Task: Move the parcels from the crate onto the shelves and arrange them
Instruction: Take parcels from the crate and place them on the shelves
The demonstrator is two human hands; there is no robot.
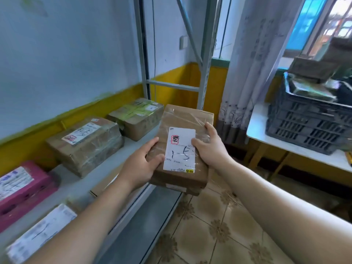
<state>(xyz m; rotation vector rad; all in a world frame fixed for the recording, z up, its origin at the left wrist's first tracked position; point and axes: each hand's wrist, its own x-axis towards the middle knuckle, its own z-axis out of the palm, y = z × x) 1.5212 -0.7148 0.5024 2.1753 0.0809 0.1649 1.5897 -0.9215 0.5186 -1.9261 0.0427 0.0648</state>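
Left hand point(141, 165) and right hand point(212, 149) fingers point(208, 127) grasp a parcel point(183, 119) by the grey shelf point(131, 147), above tiled floor point(219, 216).

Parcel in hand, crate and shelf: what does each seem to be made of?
Parcel: matte brown cardboard, wrapped in glossy clear tape that wrinkles and glints, with a white paper label on top.
Crate: dark grey moulded plastic, going by its slotted walls.
Shelf: pale grey and smooth, probably painted metal like its perforated upright; blur leaves it open.
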